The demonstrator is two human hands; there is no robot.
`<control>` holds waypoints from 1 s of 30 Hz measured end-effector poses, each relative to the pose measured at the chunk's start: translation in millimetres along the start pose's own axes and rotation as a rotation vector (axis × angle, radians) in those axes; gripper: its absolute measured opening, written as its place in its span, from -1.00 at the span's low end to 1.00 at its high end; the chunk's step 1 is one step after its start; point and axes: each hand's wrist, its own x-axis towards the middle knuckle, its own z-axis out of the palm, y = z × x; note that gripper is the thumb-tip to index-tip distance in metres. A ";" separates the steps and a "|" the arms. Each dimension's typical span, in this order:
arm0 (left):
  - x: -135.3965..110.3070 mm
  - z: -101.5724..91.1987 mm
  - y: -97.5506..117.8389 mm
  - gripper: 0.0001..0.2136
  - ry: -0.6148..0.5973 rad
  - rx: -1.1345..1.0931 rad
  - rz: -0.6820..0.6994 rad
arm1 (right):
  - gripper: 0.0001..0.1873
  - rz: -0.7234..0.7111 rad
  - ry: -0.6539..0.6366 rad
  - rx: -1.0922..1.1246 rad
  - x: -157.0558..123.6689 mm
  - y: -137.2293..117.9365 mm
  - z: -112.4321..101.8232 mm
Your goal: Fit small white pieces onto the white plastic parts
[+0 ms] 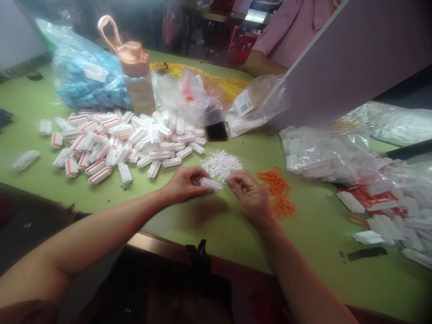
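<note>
My left hand (185, 183) is closed on a white plastic connector housing (211, 184), gripping it by its left end. Just to the right, my right hand (248, 191) has its thumb and fingers pinched together; whatever sits between them is too small to make out. Behind both hands lies a heap of tiny white plastic pieces (222, 164). Several orange plastic frames (277, 193) form a loose pile by my right wrist. A large pile of white housings (135, 139), some with an orange strip, spreads out beyond my left forearm.
A bottle (137, 76) with a pink lid stands beside a bag of blue parts (89, 81). Clear bags (259, 105), a phone (216, 132) and yellow wires (232, 85) lie at the back. A grey panel (334, 67) and bagged white parts (313, 155) occupy the right. Another person's arm (265, 63) rests behind.
</note>
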 end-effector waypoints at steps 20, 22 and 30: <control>-0.4 2.6 -4.5 -0.65 0.053 -0.202 -0.031 | -0.83 -0.278 0.057 -0.343 -7.0 -2.4 10.2; 0.1 2.7 -4.6 -0.64 0.085 -0.234 -0.039 | -0.81 -0.313 0.021 -0.486 -8.2 -5.8 8.2; 1.4 1.4 -4.2 -0.62 0.106 -0.265 -0.062 | -0.67 -0.180 0.073 -0.317 -3.2 1.1 -2.0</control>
